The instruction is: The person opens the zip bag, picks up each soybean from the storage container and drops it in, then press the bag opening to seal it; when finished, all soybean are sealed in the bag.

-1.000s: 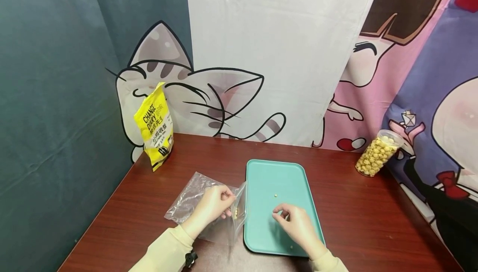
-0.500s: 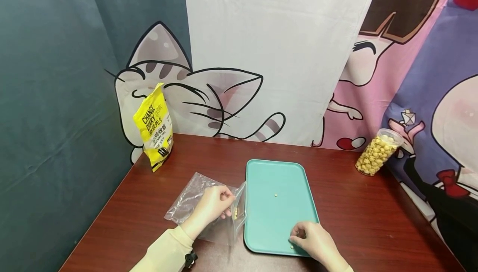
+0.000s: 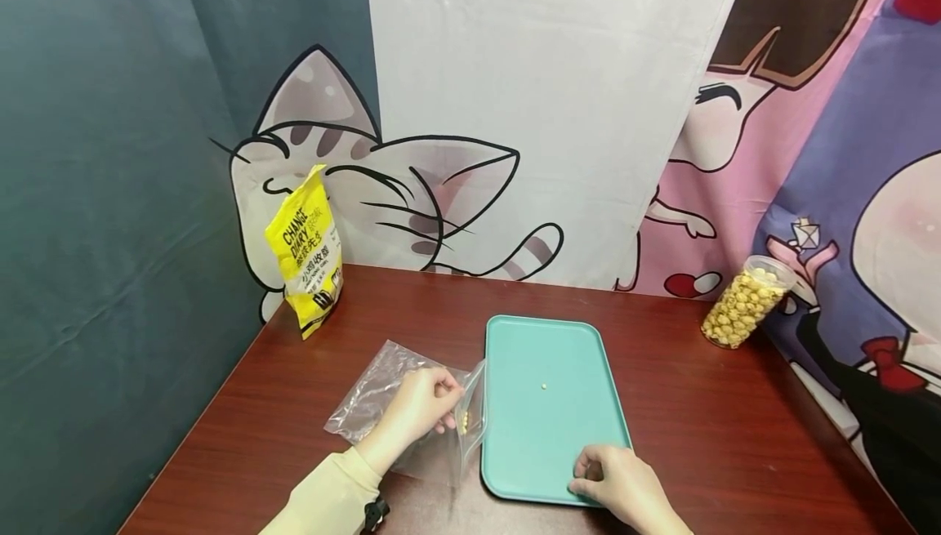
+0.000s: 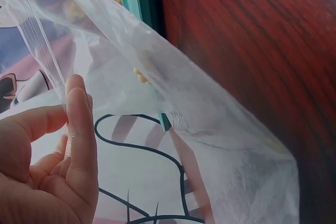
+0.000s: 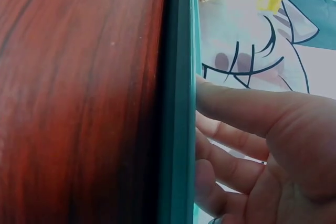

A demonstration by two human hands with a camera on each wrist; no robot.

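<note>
My left hand [image 3: 417, 401] pinches the edge of a clear zip bag [image 3: 476, 408] between thumb and index finger, holding its mouth up beside the tray's left rim. Several small yellow kernel-like pieces [image 4: 140, 75] lie inside the bag. Over the near right corner of the teal tray [image 3: 537, 437] is my right hand [image 3: 617, 482], thumb and fingers bent down to the surface. Its fingertips are hidden behind the tray rim in the right wrist view, and I cannot tell whether they pinch a piece. One small yellow piece [image 3: 544, 386] lies mid-tray.
Another clear plastic bag [image 3: 367, 392] lies flat under my left forearm. A yellow snack bag [image 3: 305, 253] stands at the back left of the brown table [image 3: 698, 429]. At the back right, a clear jar of popcorn [image 3: 744, 304] leans towards the printed cloth wall.
My right hand has moved towards me and right, from over the tray's middle to its near right corner. The small piece there is now out of sight. My left hand stays put.
</note>
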